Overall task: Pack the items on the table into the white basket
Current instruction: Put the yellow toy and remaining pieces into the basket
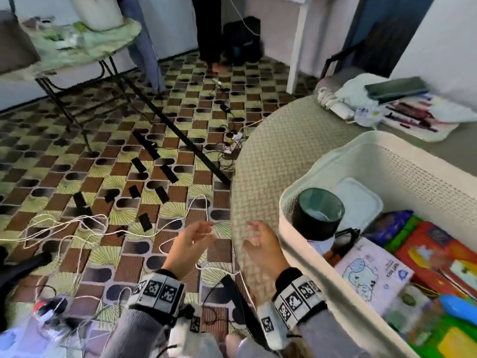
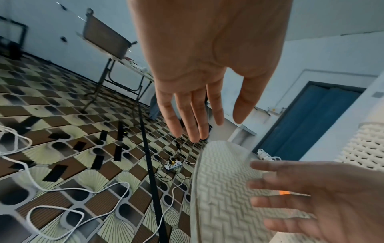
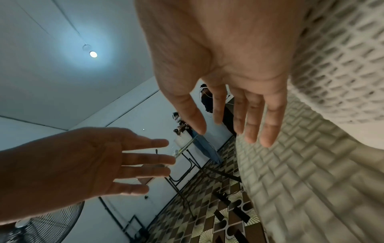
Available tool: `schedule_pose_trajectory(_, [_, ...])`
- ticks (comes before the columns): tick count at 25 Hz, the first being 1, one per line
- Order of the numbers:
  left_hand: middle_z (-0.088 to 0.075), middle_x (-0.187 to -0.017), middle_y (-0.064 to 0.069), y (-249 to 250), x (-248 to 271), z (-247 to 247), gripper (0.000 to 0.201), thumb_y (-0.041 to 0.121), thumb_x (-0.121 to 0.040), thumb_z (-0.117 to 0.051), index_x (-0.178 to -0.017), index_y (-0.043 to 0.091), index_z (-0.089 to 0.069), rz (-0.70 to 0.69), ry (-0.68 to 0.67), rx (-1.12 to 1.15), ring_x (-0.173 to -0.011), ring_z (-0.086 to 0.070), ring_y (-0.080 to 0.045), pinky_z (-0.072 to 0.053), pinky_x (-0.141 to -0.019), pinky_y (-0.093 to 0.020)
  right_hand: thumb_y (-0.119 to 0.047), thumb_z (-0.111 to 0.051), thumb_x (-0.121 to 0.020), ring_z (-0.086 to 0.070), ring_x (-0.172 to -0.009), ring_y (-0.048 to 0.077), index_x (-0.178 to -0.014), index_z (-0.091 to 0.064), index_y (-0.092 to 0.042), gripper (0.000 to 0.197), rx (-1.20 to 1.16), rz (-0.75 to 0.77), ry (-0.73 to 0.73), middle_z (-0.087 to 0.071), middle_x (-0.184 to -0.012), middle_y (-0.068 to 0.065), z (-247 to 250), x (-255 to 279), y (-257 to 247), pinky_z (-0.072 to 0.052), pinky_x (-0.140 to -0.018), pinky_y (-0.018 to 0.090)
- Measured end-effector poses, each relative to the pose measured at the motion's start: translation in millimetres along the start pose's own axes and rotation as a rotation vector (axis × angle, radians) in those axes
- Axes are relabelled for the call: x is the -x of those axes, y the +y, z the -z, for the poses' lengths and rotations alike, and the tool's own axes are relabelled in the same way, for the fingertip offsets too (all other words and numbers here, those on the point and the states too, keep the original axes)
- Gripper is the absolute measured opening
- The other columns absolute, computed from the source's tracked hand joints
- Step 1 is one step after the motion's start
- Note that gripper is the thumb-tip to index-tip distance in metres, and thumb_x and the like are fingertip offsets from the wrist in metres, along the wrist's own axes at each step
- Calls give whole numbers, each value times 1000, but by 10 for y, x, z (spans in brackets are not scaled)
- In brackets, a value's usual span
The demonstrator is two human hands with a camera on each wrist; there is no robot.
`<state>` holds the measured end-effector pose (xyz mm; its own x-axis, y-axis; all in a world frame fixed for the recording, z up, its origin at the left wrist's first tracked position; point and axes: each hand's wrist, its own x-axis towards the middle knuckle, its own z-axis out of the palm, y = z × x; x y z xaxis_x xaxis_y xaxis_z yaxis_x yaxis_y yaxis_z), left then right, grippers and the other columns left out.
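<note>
Both hands are hanging in the air at the near edge of the table [image 1: 271,156], palms facing each other, and neither one is holding anything. The left hand [image 1: 189,244] is sitting out over the floor, just left of the table, with its fingers [image 2: 187,115] stretched long and loose. The right hand [image 1: 260,244] is sitting over the table's round edge, with its fingers [image 3: 255,118] also spread and relaxed. The two hands are near each other but not touching.

The white basket [image 1: 335,158] is standing on the table at the right, just beside the right hand. It is looking quite full. In its far corner a dark round roll of tape [image 1: 318,214] is standing next to a clear plastic lid [image 1: 361,200]. Nearer, a pale pack with blue drawings [image 1: 374,272] is lying flat, and bright red and orange packets [image 1: 438,257] are lying to its right. A blue thing [image 1: 456,306] is poking out at the near right; what it is cannot be told.

A woven cloth is covering the table. At its far right, a folded towel [image 1: 353,91] and a dark flat case [image 1: 395,89] are lying well apart from the basket.

On the patterned floor at the left, white cords [image 1: 77,228] are looping about, and black strips [image 1: 144,166] are lying scattered.
</note>
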<state>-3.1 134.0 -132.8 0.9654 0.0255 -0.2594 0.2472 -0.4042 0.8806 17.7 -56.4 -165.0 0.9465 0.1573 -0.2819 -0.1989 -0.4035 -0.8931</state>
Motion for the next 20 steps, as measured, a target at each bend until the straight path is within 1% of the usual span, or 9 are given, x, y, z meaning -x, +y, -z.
schedule_pose_trajectory(1, [-62,-111,6,16,-132,7,24,18,-91,-58,-116,22,-58,-1,-26,-24,-100,-60,-8,-50,-79,-20,-3,-57,-89,-43,-118,12,-132,-45,-12,46,0,-12,22,-43,-127,2,-12,-58,0,-35,-97,19])
schedule_pose_trajectory(3, [-62,-111,7,58,-406,36,25,19,-92,-59,-117,22,-58,5,-74,-41,-99,-60,-6,-47,-75,-16,-2,-56,-89,-46,-118,16,-131,-46,-11,45,27,-38,77,-43,-124,3,-50,-192,15,-40,-100,27])
schedule_pose_trajectory(6, [-63,-108,6,74,-839,126,21,18,-91,-61,-109,28,-59,-21,-175,-42,-98,-61,-11,-49,-77,-25,-7,-56,-88,-51,-114,25,-129,-47,-10,42,91,-106,152,-47,-123,9,-110,-457,61,-43,-99,38])
schedule_pose_trajectory(8, [-64,-106,4,86,-1145,208,20,20,-88,-65,-103,32,-60,-32,-212,-27,-97,-62,-16,-51,-76,-30,-9,-54,-89,-50,-116,25,-131,-46,-11,43,105,-161,185,-45,-127,11,-130,-641,37,-43,-97,36])
schedule_pose_trajectory(10, [-65,-106,3,122,-1509,294,21,21,-87,-67,-102,33,-60,-47,-261,-44,-99,-63,-16,-52,-85,-32,-8,-53,-89,-49,-117,23,-129,-46,-12,40,17,-214,266,-44,-125,7,-138,-845,-27,-43,-92,29])
schedule_pose_trajectory(14, [-62,-109,5,321,-2218,487,24,12,-89,-63,-109,25,-58,-135,-416,-93,-101,-59,-5,-47,-81,-14,-6,-54,-92,-48,-113,13,-131,-46,-13,41,-146,-271,477,-46,-127,1,-125,-1264,-244,-38,-79,14])
schedule_pose_trajectory(15, [-62,-109,5,368,-2343,521,25,12,-89,-63,-109,25,-58,-146,-433,-102,-101,-58,-4,-45,-82,-14,-5,-54,-92,-48,-111,12,-132,-46,-12,41,-172,-286,521,-46,-128,2,-120,-1351,-264,-38,-77,11])
schedule_pose_trajectory(17, [-63,-109,7,461,-2635,635,24,14,-89,-63,-105,30,-58,-153,-506,-121,-102,-57,-4,-44,-86,-19,-3,-55,-91,-49,-113,15,-131,-46,-11,41,-248,-336,610,-46,-127,3,-154,-1548,-327,-40,-77,14])
schedule_pose_trajectory(20, [-62,-111,8,591,-3019,763,22,17,-91,-61,-107,32,-58,-207,-640,-135,-105,-57,-4,-44,-82,-20,-3,-58,-90,-51,-117,23,-126,-50,-11,38,-326,-371,753,-49,-120,5,-208,-1762,-355,-42,-82,25])
